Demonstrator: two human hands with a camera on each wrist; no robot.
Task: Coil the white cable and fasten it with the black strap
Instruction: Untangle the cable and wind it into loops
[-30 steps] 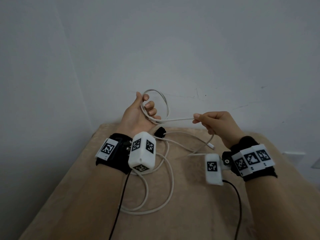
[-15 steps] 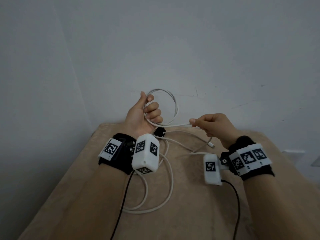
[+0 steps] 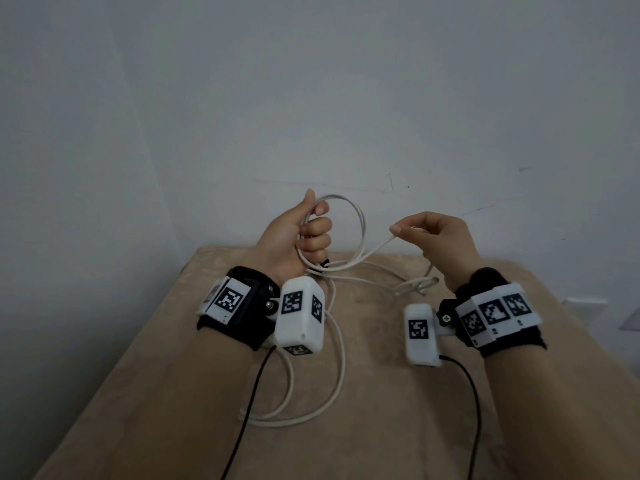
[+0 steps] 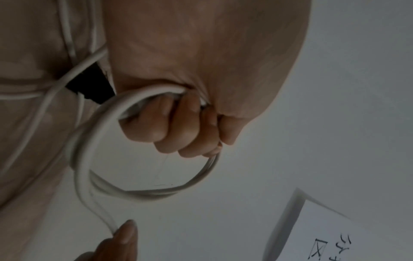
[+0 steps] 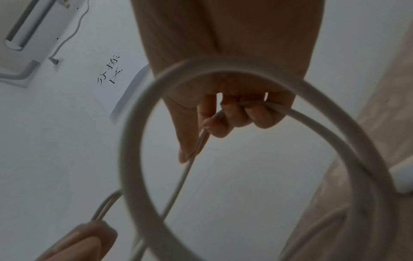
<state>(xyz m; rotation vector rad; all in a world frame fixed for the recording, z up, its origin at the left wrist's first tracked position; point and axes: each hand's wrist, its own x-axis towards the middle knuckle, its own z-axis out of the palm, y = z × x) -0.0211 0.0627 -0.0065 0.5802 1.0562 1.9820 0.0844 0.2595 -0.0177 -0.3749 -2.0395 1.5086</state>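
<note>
My left hand is raised over the far end of the table and grips a coil of the white cable in its curled fingers. The loops stand out to the right of the fist. Just under that hand the black strap sits on the cable, also seen as a dark patch. My right hand pinches the cable a short way from the coil, fingers curled round it. The rest of the cable lies in loose curves on the table.
The table is covered in beige cloth and stands against a grey-white wall. Thin black wires run back from both wrist cameras. A white wall box is at the right. A handwritten sheet hangs on the wall.
My left fingers have closed round the loops and the coil has grown. My right hand has shifted left and risen; the stretch of cable between the hands now slopes down instead of running level.
</note>
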